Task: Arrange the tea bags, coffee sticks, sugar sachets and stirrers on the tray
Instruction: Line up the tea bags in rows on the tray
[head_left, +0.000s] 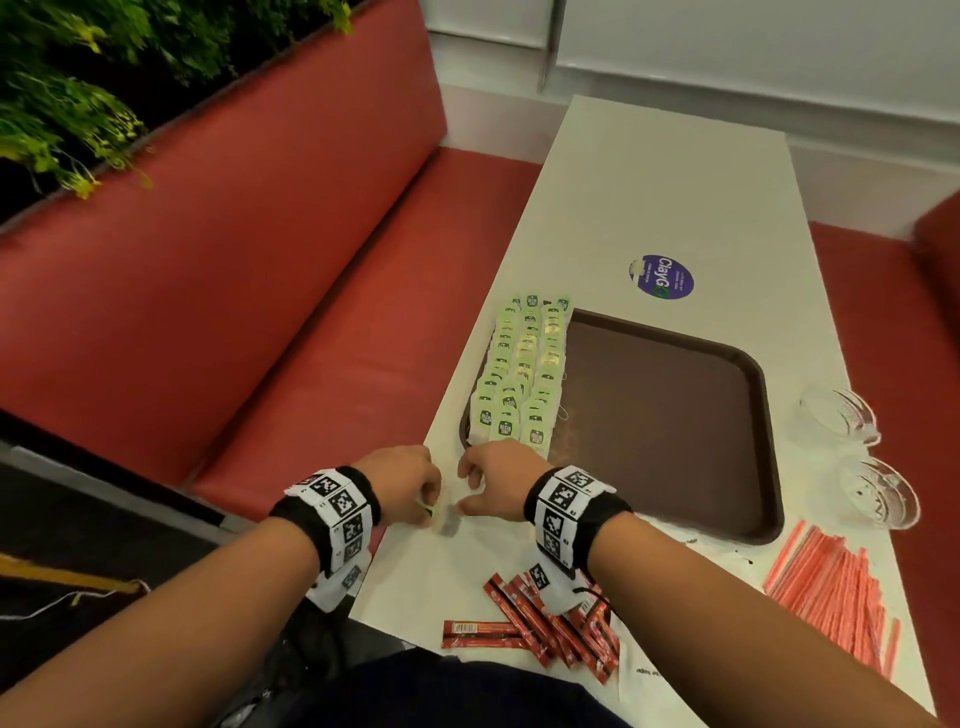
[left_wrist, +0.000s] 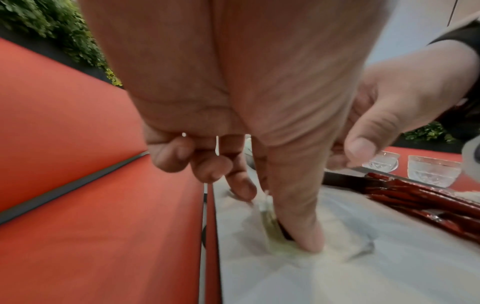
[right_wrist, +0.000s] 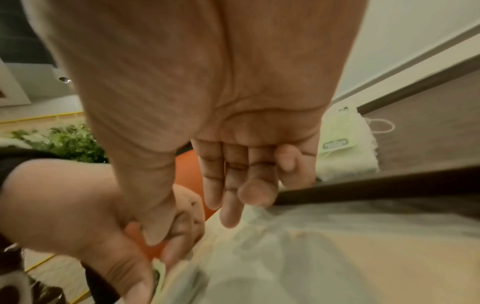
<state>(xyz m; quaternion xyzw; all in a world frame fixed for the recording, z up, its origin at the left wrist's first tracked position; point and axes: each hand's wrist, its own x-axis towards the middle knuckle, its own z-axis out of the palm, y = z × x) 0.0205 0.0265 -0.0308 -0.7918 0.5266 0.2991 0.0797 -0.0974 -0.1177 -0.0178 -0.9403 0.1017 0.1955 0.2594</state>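
Green tea bags (head_left: 519, 374) lie in overlapping rows along the left side of the brown tray (head_left: 665, 415). One loose tea bag (head_left: 445, 519) (left_wrist: 271, 226) is on the white table just in front of the tray. My left hand (head_left: 428, 506) (left_wrist: 291, 236) pinches it between thumb and forefinger against the tabletop. My right hand (head_left: 470, 493) (right_wrist: 233, 205) hovers beside it with relaxed fingers and holds nothing. Red coffee sticks (head_left: 550, 629) (left_wrist: 420, 197) lie in a loose pile near me. Thin red-and-white sticks (head_left: 836, 597) lie at the right.
Two clear glass bowls (head_left: 862, 457) (left_wrist: 433, 170) stand right of the tray. A round purple sticker (head_left: 661, 277) marks the table beyond it. A red bench seat (head_left: 291, 291) runs along the table's left edge, close to my left hand.
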